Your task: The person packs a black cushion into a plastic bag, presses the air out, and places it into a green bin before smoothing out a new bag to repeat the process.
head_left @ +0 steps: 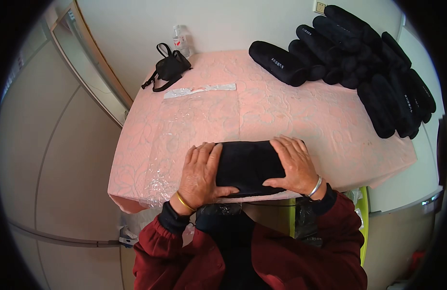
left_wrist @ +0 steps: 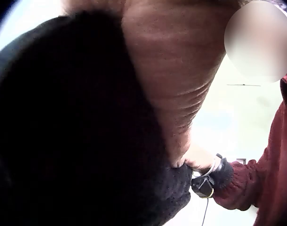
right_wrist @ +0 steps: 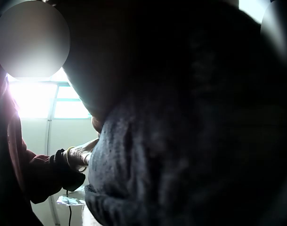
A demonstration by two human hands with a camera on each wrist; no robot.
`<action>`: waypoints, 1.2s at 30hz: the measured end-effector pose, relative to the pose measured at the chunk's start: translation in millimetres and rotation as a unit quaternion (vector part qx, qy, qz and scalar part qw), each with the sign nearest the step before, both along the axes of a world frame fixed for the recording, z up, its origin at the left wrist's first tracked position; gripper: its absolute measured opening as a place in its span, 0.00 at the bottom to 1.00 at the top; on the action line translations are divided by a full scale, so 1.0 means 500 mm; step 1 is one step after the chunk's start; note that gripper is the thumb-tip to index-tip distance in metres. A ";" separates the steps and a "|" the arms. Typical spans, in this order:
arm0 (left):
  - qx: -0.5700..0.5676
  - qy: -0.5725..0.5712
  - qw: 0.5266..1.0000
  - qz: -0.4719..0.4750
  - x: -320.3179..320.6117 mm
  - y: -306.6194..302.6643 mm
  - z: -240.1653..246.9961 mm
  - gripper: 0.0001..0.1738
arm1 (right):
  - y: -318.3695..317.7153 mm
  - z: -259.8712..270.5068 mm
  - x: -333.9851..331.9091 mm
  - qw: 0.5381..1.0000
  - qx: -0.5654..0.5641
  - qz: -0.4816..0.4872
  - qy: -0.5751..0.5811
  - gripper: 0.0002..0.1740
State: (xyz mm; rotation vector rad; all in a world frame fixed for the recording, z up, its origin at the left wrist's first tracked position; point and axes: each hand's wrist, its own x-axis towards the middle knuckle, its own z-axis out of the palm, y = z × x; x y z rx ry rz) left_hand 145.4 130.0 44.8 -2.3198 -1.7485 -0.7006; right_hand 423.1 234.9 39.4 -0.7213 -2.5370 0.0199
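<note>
A black, soft-looking cushion (head_left: 250, 166) lies crosswise at the near edge of the pink-covered table (head_left: 281, 113). My left hand (head_left: 200, 171) grips its left end, fingers over the far side and thumb along the near side. At the other end my right hand (head_left: 298, 166) holds it the same way, its thumb pointing inward across the fabric. In the left wrist view the dark cushion (left_wrist: 77, 122) fills much of the picture beside the palm. Wrinkled fabric on the cushion (right_wrist: 129, 160) shows in the right wrist view.
A clear plastic bag (head_left: 194, 113) with a white strip lies flat left of centre. A small black strapped bag (head_left: 170, 67) and a plastic bottle (head_left: 180, 42) stand at the back left. Several black cushions with white lettering (head_left: 276, 63) are piled at the back right.
</note>
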 end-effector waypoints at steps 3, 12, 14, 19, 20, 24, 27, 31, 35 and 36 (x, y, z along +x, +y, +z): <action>-0.033 -0.062 0.997 0.007 -0.037 0.001 -0.017 0.60 | 0.021 -0.020 0.024 1.000 -0.026 -0.012 0.008 0.60; -0.053 -0.315 0.947 -0.022 -0.062 -0.014 -0.065 0.54 | 0.000 -0.050 0.070 0.979 -0.156 -0.006 0.127 0.57; -0.044 -0.328 0.943 -0.029 -0.059 -0.022 -0.070 0.54 | -0.015 -0.057 0.077 0.968 -0.191 -0.004 0.161 0.56; -0.038 -0.423 0.904 -0.044 -0.065 -0.040 -0.032 0.49 | -0.059 -0.039 0.102 0.957 -0.127 -0.022 0.258 0.44; -0.042 -0.457 0.888 -0.041 -0.065 -0.046 -0.013 0.48 | -0.070 -0.017 0.110 0.947 -0.155 -0.022 0.282 0.39; -0.085 -0.452 0.888 -0.025 -0.058 -0.067 0.062 0.43 | -0.077 0.038 0.110 0.939 -0.190 -0.060 0.280 0.30; -0.161 -0.237 0.954 0.091 -0.052 -0.051 0.023 0.44 | -0.077 0.007 0.105 0.952 -0.167 -0.097 0.236 0.27; -0.003 -0.057 0.998 0.023 -0.012 -0.058 0.020 0.50 | -0.091 0.021 0.065 0.984 -0.022 -0.082 0.159 0.29; 0.027 0.029 0.995 -0.087 0.077 -0.052 0.042 0.52 | -0.151 0.055 0.000 0.997 0.030 0.046 0.054 0.40; 0.016 0.037 0.995 -0.093 0.088 -0.047 0.036 0.53 | -0.148 0.049 0.000 0.997 0.031 0.045 0.054 0.40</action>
